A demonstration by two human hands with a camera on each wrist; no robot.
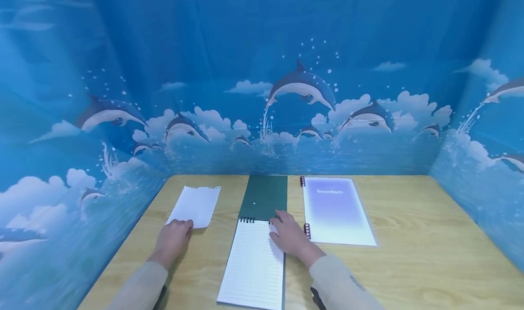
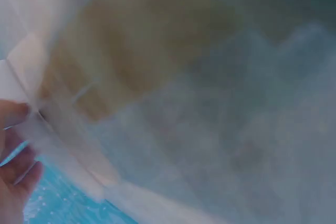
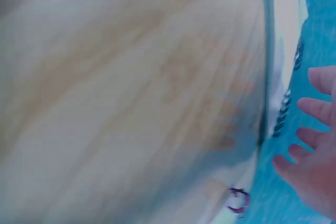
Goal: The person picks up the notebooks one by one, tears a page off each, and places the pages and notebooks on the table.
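A loose sheet of paper (image 1: 198,207) with a ragged top edge lies at the left of the table. My left hand (image 1: 173,237) pinches its lower edge; in the left wrist view the thumb (image 2: 13,113) bears on the paper's edge. In the middle, a spiral notebook (image 1: 254,264) lies open at a lined page, its dark green cover (image 1: 264,194) turned back toward the wall. My right hand (image 1: 289,235) is over the notebook's upper right, by the binding, hiding part of the coils. The right wrist view shows that hand's fingers (image 3: 315,109) spread and loosely bent, gripping nothing.
A second spiral notebook (image 1: 337,212) with a pale purple "freedom" cover lies closed right of my right hand. A small white scrap (image 1: 254,203) rests on the green cover. Blue dolphin-print curtains (image 1: 229,64) enclose the wooden table (image 1: 430,251) at the back and sides.
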